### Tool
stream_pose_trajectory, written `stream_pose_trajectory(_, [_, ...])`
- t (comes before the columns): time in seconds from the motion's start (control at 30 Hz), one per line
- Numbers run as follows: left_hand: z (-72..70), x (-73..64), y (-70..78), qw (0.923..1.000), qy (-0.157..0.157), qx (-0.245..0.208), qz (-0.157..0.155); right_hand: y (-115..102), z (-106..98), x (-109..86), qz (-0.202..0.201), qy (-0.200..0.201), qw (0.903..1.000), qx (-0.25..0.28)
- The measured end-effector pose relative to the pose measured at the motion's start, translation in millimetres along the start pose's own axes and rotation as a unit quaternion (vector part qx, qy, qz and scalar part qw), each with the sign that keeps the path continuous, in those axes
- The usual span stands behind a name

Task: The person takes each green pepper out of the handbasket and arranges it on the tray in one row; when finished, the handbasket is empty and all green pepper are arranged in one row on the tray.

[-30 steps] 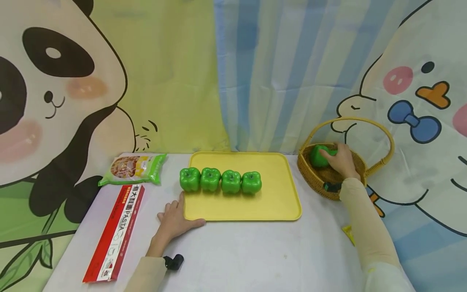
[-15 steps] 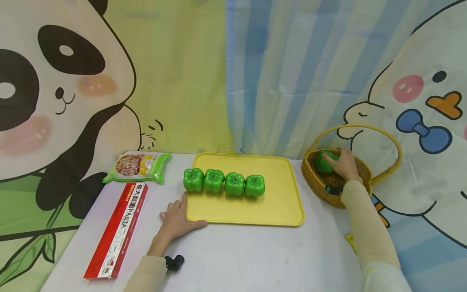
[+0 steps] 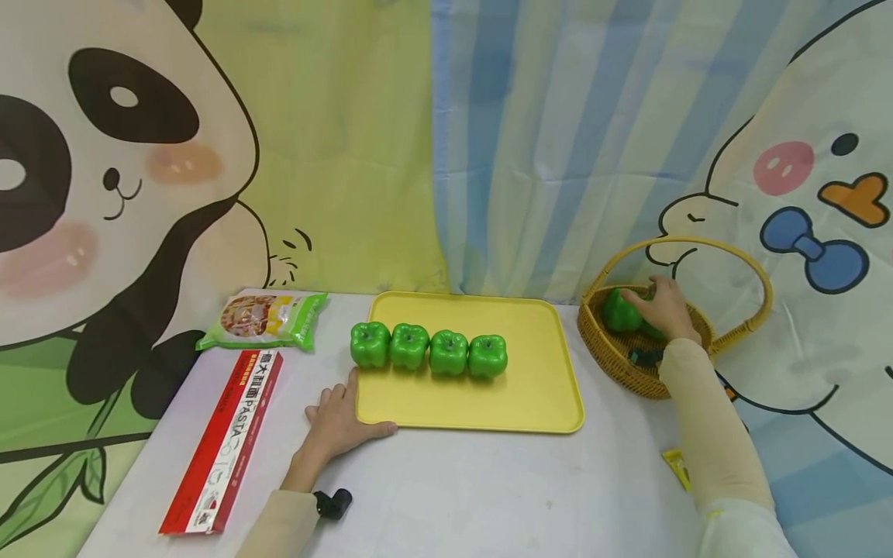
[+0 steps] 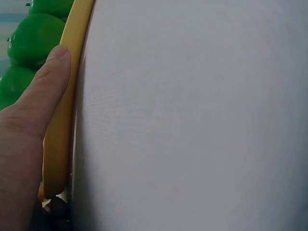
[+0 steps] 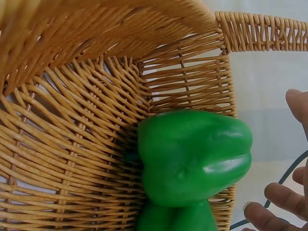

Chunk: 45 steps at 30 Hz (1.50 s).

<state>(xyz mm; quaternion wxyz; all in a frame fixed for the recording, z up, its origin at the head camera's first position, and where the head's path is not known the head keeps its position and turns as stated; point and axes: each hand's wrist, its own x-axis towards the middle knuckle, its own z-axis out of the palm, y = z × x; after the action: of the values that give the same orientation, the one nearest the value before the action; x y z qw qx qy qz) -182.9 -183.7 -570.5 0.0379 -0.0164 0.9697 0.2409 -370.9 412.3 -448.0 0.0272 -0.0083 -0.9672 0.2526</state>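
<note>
My left hand (image 3: 337, 422) rests at the near left corner of a yellow tray (image 3: 537, 380). Its thumb (image 4: 45, 84) lies along the tray's front edge in the left wrist view. Several green bell peppers (image 3: 449, 353) stand in a row across the tray, from its left edge to past the middle. Over the wicker basket (image 3: 617, 370) at right is my right hand (image 3: 666, 308), fingers spread. In the right wrist view its fingers (image 5: 284, 197) are apart from a green bell pepper (image 5: 192, 159) inside the basket. A second pepper (image 5: 173, 219) lies against it, partly cut off.
A green snack packet (image 3: 261, 319) lies at the back left, with a red pasta box (image 3: 222, 442) in front. The basket's tall handle (image 3: 725, 252) arches over its opening. A small yellow packet (image 3: 675, 467) lies beside the right forearm. Cartoon curtains (image 3: 349, 155) hang behind.
My right hand has shifted slightly right and up from the pepper in the basket, showing more of the second pepper. The left hand stays at the tray corner. The head view has shifted slightly.
</note>
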Motion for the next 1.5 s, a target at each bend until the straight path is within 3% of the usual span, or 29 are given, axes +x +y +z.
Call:
stream_pose_trajectory(0.53, [0.0, 0.2, -1.3, 0.9999, 0.001, 0.006, 0.008, 1, 9, 7.2, 0.014, -0.049, 0.9986, -0.015])
stream_pose_trajectory(0.9, [-1.2, 0.1, 0.0, 1.0, -0.002, -0.002, 0.004, 6, 9, 9.2, 0.035, -0.119, 0.9911, -0.049])
stream_pose_trajectory(1.5, [-0.2, 0.2, 0.0, 1.0, -0.001, 0.0, 0.003, 6, 9, 7.2, 0.002, -0.084, 0.9958, -0.036])
